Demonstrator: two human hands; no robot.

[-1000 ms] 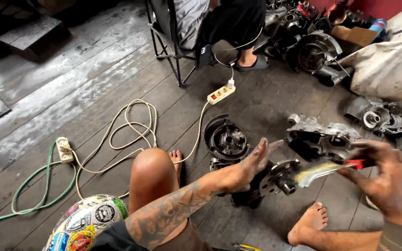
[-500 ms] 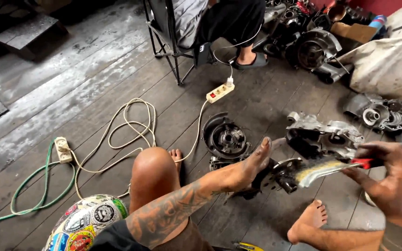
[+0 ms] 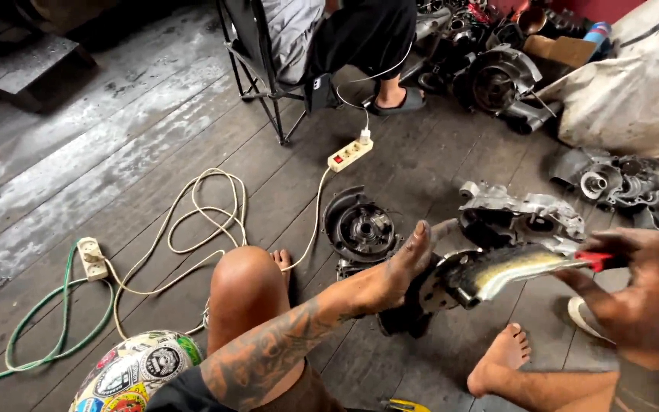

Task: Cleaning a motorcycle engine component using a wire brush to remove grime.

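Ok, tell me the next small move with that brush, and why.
Probably a short stroke of the brush across the round metal part. The right hand holds its red handle, the bristles lie against the part's rim, and the left hand presses on the part from the other side, so it looks steadied.
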